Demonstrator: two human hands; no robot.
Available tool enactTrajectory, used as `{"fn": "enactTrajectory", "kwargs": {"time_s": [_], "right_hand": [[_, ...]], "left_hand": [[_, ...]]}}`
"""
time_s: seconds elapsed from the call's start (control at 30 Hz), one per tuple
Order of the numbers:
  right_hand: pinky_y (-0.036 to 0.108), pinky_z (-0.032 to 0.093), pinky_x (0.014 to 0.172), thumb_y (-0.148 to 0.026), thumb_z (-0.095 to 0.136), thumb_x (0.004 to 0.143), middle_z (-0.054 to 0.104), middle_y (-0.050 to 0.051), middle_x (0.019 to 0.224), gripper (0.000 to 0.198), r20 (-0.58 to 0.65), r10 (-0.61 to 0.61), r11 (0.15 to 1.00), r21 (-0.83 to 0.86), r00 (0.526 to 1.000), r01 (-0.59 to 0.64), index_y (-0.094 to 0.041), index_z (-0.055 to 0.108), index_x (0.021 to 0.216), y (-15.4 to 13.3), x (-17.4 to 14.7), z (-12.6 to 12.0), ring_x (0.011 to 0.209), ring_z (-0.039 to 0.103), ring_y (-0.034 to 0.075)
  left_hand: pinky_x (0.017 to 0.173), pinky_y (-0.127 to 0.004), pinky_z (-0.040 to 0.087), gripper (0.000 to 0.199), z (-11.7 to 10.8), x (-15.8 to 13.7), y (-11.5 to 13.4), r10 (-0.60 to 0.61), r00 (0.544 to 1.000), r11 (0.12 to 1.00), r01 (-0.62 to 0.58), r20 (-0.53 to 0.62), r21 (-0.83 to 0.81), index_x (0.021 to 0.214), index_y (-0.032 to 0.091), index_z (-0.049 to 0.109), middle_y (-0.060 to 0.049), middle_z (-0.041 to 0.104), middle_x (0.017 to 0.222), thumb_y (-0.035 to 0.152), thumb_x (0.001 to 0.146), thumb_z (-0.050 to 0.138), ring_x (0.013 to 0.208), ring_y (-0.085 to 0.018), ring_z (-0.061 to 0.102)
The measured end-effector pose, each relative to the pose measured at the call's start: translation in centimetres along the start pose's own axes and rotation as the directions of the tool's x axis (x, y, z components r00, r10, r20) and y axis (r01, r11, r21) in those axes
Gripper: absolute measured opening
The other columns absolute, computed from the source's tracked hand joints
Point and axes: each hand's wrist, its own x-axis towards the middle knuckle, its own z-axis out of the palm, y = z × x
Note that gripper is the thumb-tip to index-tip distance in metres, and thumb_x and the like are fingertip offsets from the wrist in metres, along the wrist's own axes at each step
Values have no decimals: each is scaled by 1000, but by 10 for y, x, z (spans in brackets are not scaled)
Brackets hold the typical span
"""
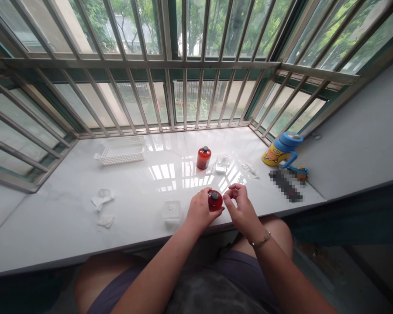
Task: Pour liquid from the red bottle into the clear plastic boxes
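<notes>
My left hand (199, 208) is wrapped around a red bottle (216, 203) with a black cap, near the front edge of the white counter. Just right of that bottle is my right hand (241, 207), its fingers loosely curled and apart, with nothing visible between them. A second red bottle (203, 159), also black-capped, stands upright farther back. Beside it lies a small clear plastic piece (222, 163). To the left of my left hand sits a clear square box (171, 211).
Crumpled white tissues (102, 199) lie at left, and another tissue (249, 169) at right. A white perforated basket (121, 153) stands at the back left. At the right are a blue-and-yellow bottle (280, 150) and a blurred-out dark object (285, 185). Metal bars (199, 64) line the windows.
</notes>
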Motion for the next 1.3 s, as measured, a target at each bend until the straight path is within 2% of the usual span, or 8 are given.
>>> {"fn": "enactTrajectory", "kwargs": {"time_s": [0.2, 0.53, 0.63, 0.77, 0.87, 1.0, 1.17, 1.3], "right_hand": [[56, 51, 118, -36, 68, 99, 72, 12, 135, 65, 63, -83, 996, -29, 995, 85, -28, 32, 153, -2, 1, 7, 134, 67, 29], [58, 60, 103, -29, 66, 100, 68, 14, 121, 33, -51, -210, 947, -259, 976, 190, -26, 49, 129, 7, 3, 17, 116, 70, 33], [57, 61, 100, -29, 64, 102, 68, 13, 121, 30, -55, -245, 931, -291, 968, 219, -26, 50, 129, 9, 5, 19, 114, 69, 32], [54, 61, 101, -29, 60, 105, 71, 13, 128, 38, -55, -270, 925, -292, 961, 243, -26, 47, 141, 16, 20, 17, 113, 71, 30], [55, 59, 104, -29, 55, 108, 73, 12, 132, 42, -31, -310, 892, -354, 950, 280, -26, 45, 148, 24, 42, 8, 115, 71, 30], [53, 61, 99, -35, 58, 107, 75, 11, 130, 43, -21, -313, 877, -389, 949, 281, -25, 48, 148, 32, 63, -3, 109, 72, 30], [47, 62, 92, -45, 65, 103, 76, 10, 126, 46, 30, -298, 897, -333, 954, 290, -27, 54, 144, 40, 63, -10, 101, 74, 28], [46, 59, 94, -48, 61, 104, 76, 11, 123, 41, -88, -259, 887, -415, 962, 201, -24, 57, 138, 68, 70, -33, 100, 73, 28]], "left_hand": [[106, -56, 56, 68, 3, -1, -4, 8, 1000, 1000, -8, -7, -9, 140, 25, 49, -13, 70, 134, 32, 82, 85, 123, -36, 70], [102, -55, 60, 54, 13, -1, -1, 0, 993, 1000, 4, -119, 30, 139, 25, 52, -14, 72, 128, 31, 92, 75, 116, -35, 73], [109, -60, 57, 75, 21, -3, -2, 5, 989, 999, 2, -151, 51, 157, 19, 38, -22, 66, 141, 29, 92, 75, 129, -38, 68], [119, -66, 49, 118, 13, -19, 1, 111, 987, 991, -102, -114, 89, 170, 18, 13, -28, 41, 168, 36, 82, 89, 153, -45, 47], [119, -61, 52, 84, -12, -42, 0, 258, 966, 957, -253, -16, 142, 164, 22, 35, -21, 54, 161, 33, 93, 79, 148, -39, 55], [98, -49, 64, 33, -51, -85, -18, 336, 937, 911, -349, 96, 218, 137, 23, 64, -10, 80, 111, 26, 104, 61, 102, -28, 77], [80, -34, 66, 19, -90, -149, -49, 228, 973, 945, -226, 20, 235, 114, 24, 74, -5, 81, 96, 24, 106, 57, 86, -22, 79], [76, -25, 66, 24, -112, -192, -63, 93, 994, 976, -80, -54, 204, 123, 28, 73, -1, 83, 92, 28, 109, 54, 82, -18, 81]]}}
